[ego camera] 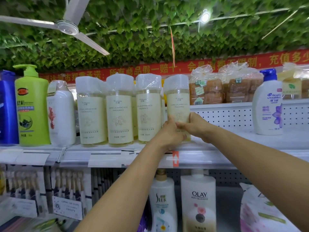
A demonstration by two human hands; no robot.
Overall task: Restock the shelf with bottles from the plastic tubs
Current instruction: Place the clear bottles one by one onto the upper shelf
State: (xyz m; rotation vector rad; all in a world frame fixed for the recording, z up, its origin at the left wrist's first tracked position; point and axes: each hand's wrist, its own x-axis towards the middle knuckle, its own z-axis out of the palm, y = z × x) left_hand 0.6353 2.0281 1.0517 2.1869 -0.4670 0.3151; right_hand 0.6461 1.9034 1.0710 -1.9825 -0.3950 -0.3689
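Closest to me, two bare forearms reach up from below toward the upper shelf (250,144). The left hand (168,131) and the right hand (194,125) both meet on one pale yellow camellia bottle (178,99), low down on its body. The left hand's fingers are curled round the bottle's left side and front, and the right hand's fingers wrap it from the right, thumb across the label. The bottle stands upright at the front edge of the shelf; whether its base already rests on the shelf I cannot tell, as the hands cover it.

Just to its left, three matching bottles (119,111) stand in a row, caps wrapped in clear film, and more of them seem to stand behind. So I judge the restocking well under way: the row is forming and this bottle is being added at its right end. To the right of it the shelf runs bare as far as a white Head & Shoulders bottle (267,106), so there looks to be room for more. The plastic tubs are not in view, so how many bottles remain I cannot say.

Farther left stand a white bottle (61,114) and a green pump bottle (32,106). Below, an Olay bottle (199,201) stands on the lower shelf. Beyond, bagged bread (207,91) sits on top of the next rack.
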